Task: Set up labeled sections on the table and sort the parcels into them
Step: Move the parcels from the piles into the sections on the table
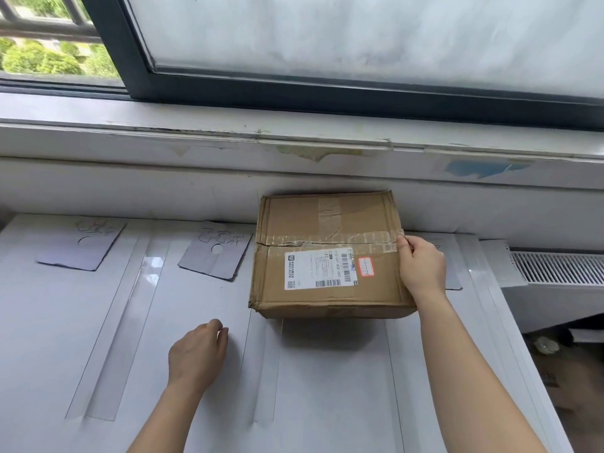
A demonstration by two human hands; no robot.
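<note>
1 parcel (330, 253) (R hand (421, 266) holds), 3 gray cards (81, 246) (215, 256) (453, 276)

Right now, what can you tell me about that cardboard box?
The box is brown cardboard, worn and creased, its top flaps sealed with clear tape. A white label with barcodes and a small red sticker sit on top. It lies level at the far side of the white table, close to the wall, just right of a grey card. The right hand grips its right edge; the left hand is apart from it.
</note>
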